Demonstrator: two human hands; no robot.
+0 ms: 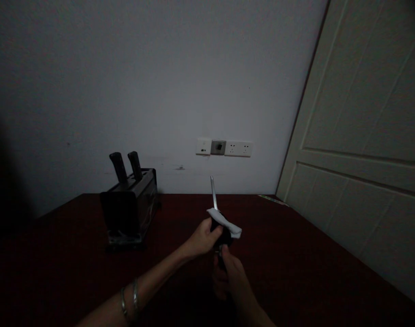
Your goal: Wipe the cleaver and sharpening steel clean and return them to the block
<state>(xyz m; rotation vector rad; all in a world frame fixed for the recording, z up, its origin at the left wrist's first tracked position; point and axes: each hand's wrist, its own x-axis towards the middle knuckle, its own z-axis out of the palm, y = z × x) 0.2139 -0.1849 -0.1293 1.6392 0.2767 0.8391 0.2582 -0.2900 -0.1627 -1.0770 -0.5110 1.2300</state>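
Note:
Low in the middle of the head view, my right hand (232, 272) is closed around the dark handle of a tool with a narrow shiny metal shaft (213, 193). The shaft points up and away from me; whether it is a blade or a rod I cannot tell. My left hand (203, 237) pinches a dark piece and a folded white cloth (224, 222) around the lower part of the shaft, just above my right hand. Dim light and my fingers hide where the dark piece meets the handle.
At the left on the dark red table (180, 218) stands a black knife block (120, 215) with two black handles sticking up. Sockets and a switch (224, 148) are on the wall behind. A pale panelled door (357, 195) rises along the right. A thin strip (272, 200) lies near the back right edge.

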